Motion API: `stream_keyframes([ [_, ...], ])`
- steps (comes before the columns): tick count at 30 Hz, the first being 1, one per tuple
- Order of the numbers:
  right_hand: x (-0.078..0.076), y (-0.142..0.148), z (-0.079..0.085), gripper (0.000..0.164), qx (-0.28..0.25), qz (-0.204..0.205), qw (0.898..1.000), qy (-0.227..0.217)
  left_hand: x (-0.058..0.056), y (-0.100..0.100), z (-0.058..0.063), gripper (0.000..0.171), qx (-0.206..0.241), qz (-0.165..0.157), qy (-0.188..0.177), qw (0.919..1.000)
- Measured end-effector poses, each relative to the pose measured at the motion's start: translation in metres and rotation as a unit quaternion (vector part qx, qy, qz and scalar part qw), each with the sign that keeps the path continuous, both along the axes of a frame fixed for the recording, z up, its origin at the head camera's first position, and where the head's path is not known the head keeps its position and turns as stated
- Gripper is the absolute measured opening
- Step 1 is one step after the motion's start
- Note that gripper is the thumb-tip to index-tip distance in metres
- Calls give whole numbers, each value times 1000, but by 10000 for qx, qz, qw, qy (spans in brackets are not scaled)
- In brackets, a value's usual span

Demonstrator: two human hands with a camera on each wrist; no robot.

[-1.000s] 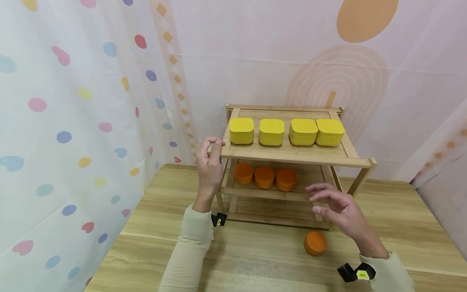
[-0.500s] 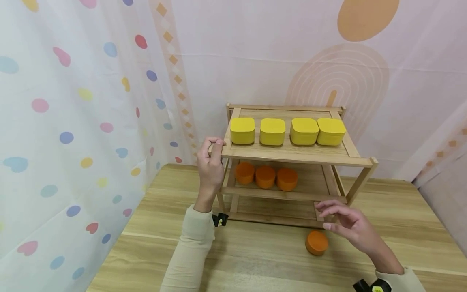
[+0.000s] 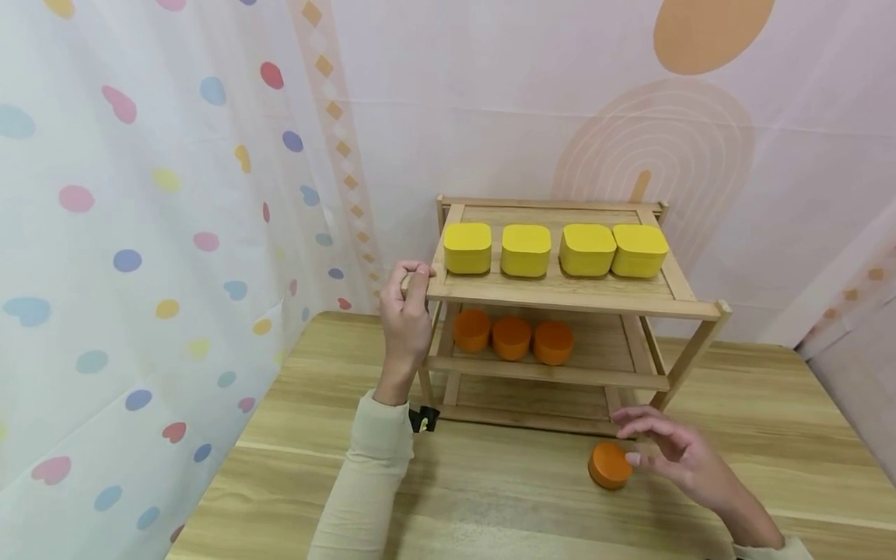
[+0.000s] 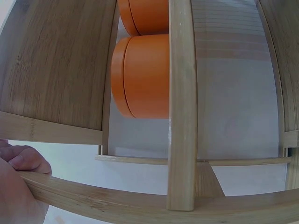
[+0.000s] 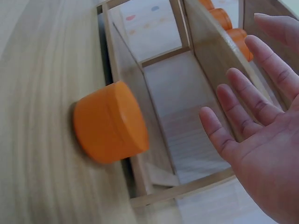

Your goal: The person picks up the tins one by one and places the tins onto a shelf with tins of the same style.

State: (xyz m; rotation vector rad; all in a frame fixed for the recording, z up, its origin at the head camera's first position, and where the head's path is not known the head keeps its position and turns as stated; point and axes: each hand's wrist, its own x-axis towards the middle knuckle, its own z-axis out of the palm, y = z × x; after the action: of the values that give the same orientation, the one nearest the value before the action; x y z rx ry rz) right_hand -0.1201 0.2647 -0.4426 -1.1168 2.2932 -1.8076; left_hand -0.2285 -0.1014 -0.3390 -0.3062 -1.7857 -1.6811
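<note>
My left hand (image 3: 407,320) grips the front left corner of the three-tier wooden shelf (image 3: 560,292). In the left wrist view, fingers (image 4: 28,158) curl around the rail there. My right hand (image 3: 675,459) hovers just right of a lidded orange round box (image 3: 610,467) that stands on the table before the shelf. Its thumb overlaps the box's right edge in the head view. The right wrist view has the fingers (image 5: 250,100) spread and relaxed, apart from the box, with nothing in them.
Several yellow square boxes (image 3: 526,250) line the top tier. Three more orange round boxes (image 3: 512,338) stand on the left part of the middle tier. A patterned curtain (image 3: 490,93) hangs behind the wooden table (image 3: 490,498).
My right hand has come down from in front of the middle tier to beside the orange round box on the table. The left hand keeps its grip on the shelf corner.
</note>
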Motion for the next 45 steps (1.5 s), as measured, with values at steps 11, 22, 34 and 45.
stream_keyframes([
  [11,9,0,-27,33,-31,-107,9998,-172,1,-2,-1,29,-20,50,-51,10000],
  [22,15,0,-44,34,161,-466,9985,-246,0,-1,-1,30,-42,-10,-45,10000],
  [34,16,4,-55,31,64,-403,9973,-610,1,0,-1,28,-1,-62,-49,10000],
  [45,7,8,-75,29,-438,164,9929,-1093,1,0,0,27,23,-42,0,10000],
])
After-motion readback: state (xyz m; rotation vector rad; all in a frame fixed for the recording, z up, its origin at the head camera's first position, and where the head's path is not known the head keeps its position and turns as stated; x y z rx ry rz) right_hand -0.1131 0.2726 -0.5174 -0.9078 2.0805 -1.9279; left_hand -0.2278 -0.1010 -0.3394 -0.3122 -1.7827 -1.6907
